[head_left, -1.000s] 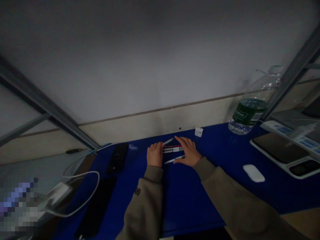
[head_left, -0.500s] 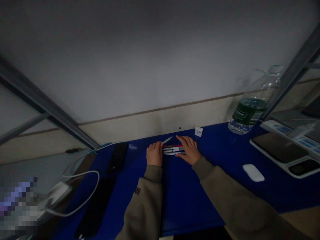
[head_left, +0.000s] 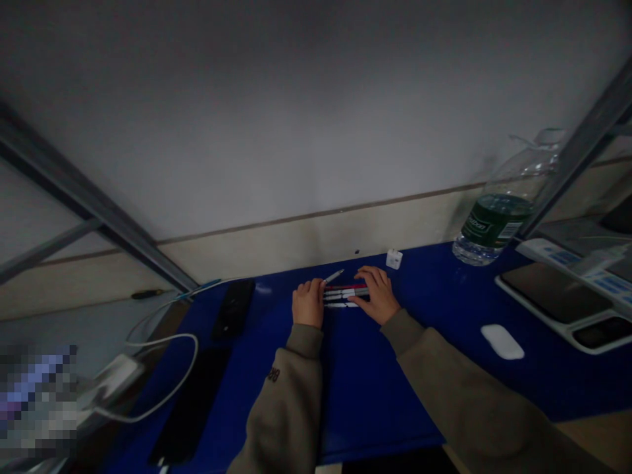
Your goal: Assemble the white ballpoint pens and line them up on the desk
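The left hand [head_left: 308, 303] rests curled on the blue tabletop [head_left: 380, 401], touching the end of a slim white pen [head_left: 334, 276] that angles up and to the right. The right hand [head_left: 374, 295] sits narrowly arched at the right end of a row of pens [head_left: 345, 293], one of them red, lying side by side between the two hands. Whether either hand grips a pen, I cannot tell. Just beyond the right hand stands a white plug charger [head_left: 394, 259]; farther right are a water bottle [head_left: 494, 224] and a white mouse [head_left: 502, 342]. Left of the left hand lies a black phone [head_left: 234, 309].
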Tool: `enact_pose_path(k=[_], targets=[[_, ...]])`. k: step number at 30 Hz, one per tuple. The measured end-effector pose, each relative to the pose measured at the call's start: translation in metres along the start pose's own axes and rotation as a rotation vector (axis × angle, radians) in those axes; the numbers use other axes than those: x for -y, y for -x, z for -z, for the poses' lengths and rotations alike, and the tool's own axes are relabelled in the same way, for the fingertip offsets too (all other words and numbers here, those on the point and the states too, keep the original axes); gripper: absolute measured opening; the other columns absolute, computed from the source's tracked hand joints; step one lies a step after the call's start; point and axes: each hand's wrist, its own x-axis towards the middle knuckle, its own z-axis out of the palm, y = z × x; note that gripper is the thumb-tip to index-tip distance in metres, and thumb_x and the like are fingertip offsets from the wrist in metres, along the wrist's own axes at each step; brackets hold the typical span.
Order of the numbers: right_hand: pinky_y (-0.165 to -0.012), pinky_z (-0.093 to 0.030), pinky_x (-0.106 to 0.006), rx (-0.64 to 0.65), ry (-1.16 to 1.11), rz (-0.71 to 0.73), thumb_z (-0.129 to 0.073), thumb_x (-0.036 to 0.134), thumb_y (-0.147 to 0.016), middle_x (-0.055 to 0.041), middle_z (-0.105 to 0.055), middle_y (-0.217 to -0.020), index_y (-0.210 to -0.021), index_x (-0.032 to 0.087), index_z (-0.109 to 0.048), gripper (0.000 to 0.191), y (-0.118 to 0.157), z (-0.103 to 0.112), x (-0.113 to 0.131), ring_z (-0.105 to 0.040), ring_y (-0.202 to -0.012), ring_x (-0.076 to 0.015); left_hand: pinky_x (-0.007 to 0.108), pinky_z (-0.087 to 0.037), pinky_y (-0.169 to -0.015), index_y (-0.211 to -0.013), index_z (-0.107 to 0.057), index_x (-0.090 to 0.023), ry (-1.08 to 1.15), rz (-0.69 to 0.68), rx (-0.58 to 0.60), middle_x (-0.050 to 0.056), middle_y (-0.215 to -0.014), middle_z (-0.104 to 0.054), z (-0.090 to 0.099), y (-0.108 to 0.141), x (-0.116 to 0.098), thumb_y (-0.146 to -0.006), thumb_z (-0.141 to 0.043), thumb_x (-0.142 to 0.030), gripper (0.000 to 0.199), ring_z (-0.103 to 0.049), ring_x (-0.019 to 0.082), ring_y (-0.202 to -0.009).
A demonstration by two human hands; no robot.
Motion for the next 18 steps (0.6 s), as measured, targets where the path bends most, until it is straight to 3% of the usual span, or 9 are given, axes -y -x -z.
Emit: enact_pose_path(k=[3,5,11,18], targets=[[-0.09,-0.036,-0.047,0.05,-0.008,0.045,-0.07,0.04,-0.068,-0.0084,-0.044,-0.126,-0.081,0.022,-0.061,0.024,0.0014,0.0019,-0.0003,-0.035,-0.118,-0.0302,0.031,-0.032,-0.07,-0.096,-0.057,-0.022,0.004,0.007,0.001,0.005,-0.087,-0.061,0.0005,-0.0004,-0.0002,-0.095,-0.028,-0.037,0.033,-0.051,0.019,-0.082],[-0.091,-0.034,-0.05,0.099,-0.004,0.093,-0.072,0.038,-0.067,-0.0057,-0.038,-0.133,-0.074,0.022,-0.062,0.02,0.0026,0.0047,-0.0008,-0.029,-0.123,-0.0312,0.03,-0.032,-0.07,-0.096,-0.057,-0.022,0.006,0.007,0.005,0.005,-0.087,-0.061,0.0014,-0.0005,-0.0005,-0.095,-0.027,-0.037,0.033,-0.052,0.019,-0.081],[-0.094,-0.03,-0.053,0.184,-0.012,0.166,-0.064,0.021,-0.071,-0.0032,-0.03,-0.141,-0.078,0.023,-0.066,0.008,0.0043,0.0101,-0.0016,-0.021,-0.129,-0.031,0.03,-0.032,-0.07,-0.096,-0.056,-0.022,0.011,0.015,-0.006,0.005,-0.086,-0.061,0.0029,0.0011,-0.0026,-0.095,-0.026,-0.037,0.034,-0.052,0.019,-0.081],[-0.093,-0.032,-0.053,0.21,-0.024,0.156,-0.066,0.024,-0.071,-0.0031,-0.03,-0.142,-0.078,0.023,-0.066,0.007,0.0051,0.001,-0.0083,-0.021,-0.13,-0.0303,0.03,-0.032,-0.071,-0.096,-0.057,-0.023,0.016,0.007,-0.01,0.005,-0.086,-0.061,0.0018,0.0015,-0.0025,-0.095,-0.027,-0.037,0.033,-0.051,0.018,-0.081]])
